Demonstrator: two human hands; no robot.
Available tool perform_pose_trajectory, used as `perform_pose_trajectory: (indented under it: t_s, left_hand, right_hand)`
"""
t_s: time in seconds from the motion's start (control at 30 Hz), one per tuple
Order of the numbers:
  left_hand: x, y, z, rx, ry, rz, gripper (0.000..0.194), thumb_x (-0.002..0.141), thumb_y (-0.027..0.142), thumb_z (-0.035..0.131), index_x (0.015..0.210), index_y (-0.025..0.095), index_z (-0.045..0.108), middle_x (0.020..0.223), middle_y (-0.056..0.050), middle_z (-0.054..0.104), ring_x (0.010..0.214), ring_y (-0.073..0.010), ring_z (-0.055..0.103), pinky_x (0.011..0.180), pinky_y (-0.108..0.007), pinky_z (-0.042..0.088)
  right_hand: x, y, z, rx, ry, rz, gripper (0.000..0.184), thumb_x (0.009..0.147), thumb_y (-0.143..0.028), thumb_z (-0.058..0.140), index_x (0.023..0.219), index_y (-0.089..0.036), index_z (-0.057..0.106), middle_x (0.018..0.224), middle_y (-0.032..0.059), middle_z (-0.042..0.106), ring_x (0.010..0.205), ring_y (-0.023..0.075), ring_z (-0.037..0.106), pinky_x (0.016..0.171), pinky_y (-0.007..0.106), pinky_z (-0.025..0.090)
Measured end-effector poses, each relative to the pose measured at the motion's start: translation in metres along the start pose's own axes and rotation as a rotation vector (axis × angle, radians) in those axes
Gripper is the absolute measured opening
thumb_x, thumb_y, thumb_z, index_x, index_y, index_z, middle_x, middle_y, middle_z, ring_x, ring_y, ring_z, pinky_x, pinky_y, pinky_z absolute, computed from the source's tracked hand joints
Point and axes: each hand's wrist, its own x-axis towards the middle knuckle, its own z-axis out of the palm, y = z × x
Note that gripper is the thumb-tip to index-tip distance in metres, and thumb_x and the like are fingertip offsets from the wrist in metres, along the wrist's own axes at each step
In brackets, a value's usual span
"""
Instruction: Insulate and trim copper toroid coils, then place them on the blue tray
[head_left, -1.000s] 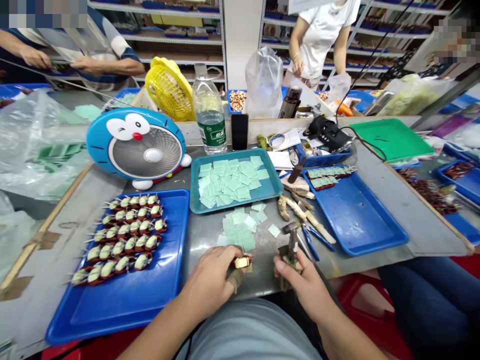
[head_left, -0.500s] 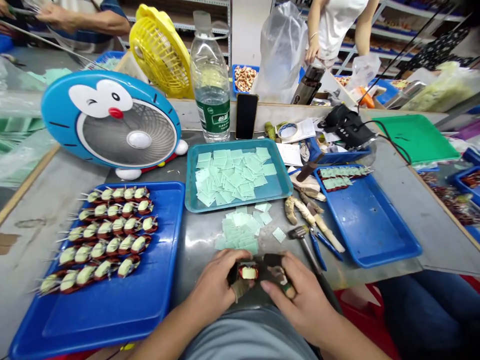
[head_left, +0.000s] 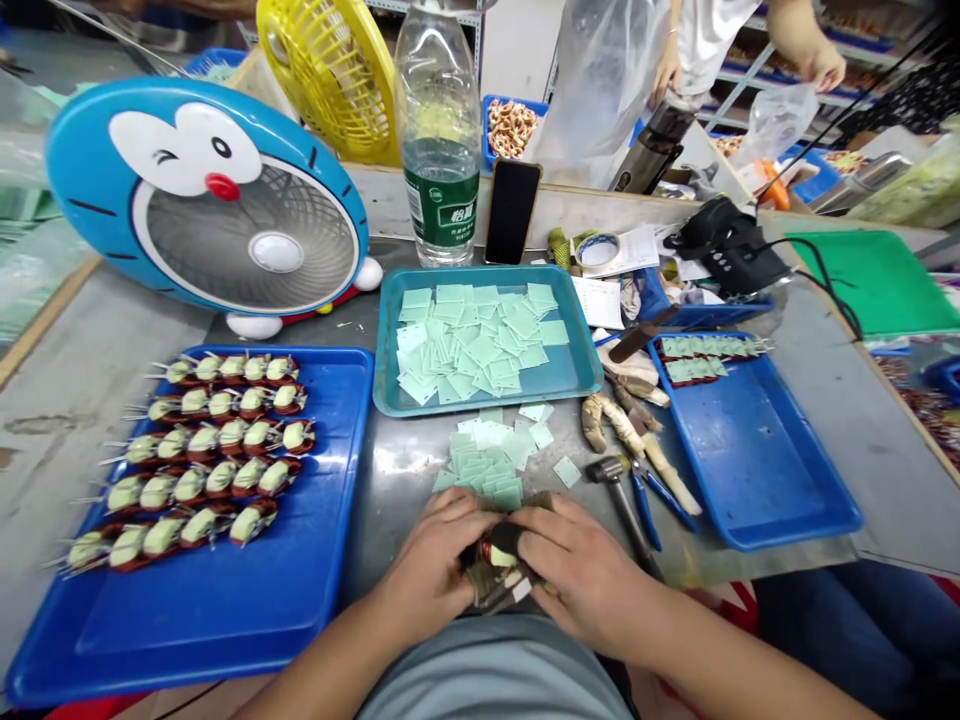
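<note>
My left hand [head_left: 439,560] is closed around a small coil [head_left: 498,556] with red-brown wire and a pale yellow-green middle, low in front of my body. Against it presses my right hand [head_left: 585,565], its fingers curled in. Dark coverings on some fingertips and the fingers themselves hide much of the coil. A small whitish piece [head_left: 520,588] shows between the hands; what the right hand grips cannot be made out. Just beyond lie loose pale green square sheets [head_left: 487,465]. Rows of similar coils [head_left: 187,485] fill part of the left blue tray [head_left: 247,620].
A teal tray [head_left: 589,375] holds more green sheets. To the right lie a hammer [head_left: 609,470], blue-handled pliers [head_left: 660,495] and another blue tray [head_left: 772,460] with sheet-covered pieces. A blue fan [head_left: 210,210], bottle [head_left: 442,205] and phone [head_left: 513,212] stand behind. A person stands across the bench.
My right hand has moved left and in against the coil, covering much of it. My view has shifted slightly. Across the bench, a person's hand has risen beside a clear bag.
</note>
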Motion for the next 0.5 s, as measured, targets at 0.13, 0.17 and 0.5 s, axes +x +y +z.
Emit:
perform_pose_trajectory:
  t_s: [0.13,0.17,0.5]
  left_hand:
    - [0.001,-0.001,-0.001,0.020,-0.008,-0.005,0.019,0.084,0.013,0.068,0.101,0.020,0.069,0.090,-0.005,0.068,0.091,-0.0241,0.057,0.084,-0.037,0.041]
    - [0.001,-0.001,-0.001,0.026,-0.004,-0.005,0.020,0.084,0.013,0.068,0.103,0.021,0.069,0.091,-0.005,0.069,0.092,-0.0243,0.058,0.085,-0.038,0.041]
    - [-0.009,0.001,0.003,0.158,0.088,-0.045,0.060,0.078,0.053,0.082,0.128,0.026,0.063,0.113,-0.010,0.071,0.106,-0.0312,0.062,0.092,-0.045,0.047]
  right_hand:
    - [0.006,0.008,-0.002,-0.021,-0.010,-0.092,0.019,0.093,-0.013,0.056,0.110,-0.016,0.062,0.120,0.0109,0.068,0.100,0.0240,0.060,0.092,0.041,0.051]
    - [0.007,0.010,-0.003,-0.029,-0.014,-0.108,0.017,0.093,-0.013,0.056,0.108,-0.016,0.062,0.119,0.0109,0.068,0.098,0.0238,0.061,0.091,0.041,0.052]
    - [-0.036,0.001,0.002,0.244,0.309,0.370,0.024,0.098,-0.029,0.061,0.121,-0.024,0.060,0.118,0.0099,0.066,0.108,0.0229,0.065,0.092,0.033,0.054]
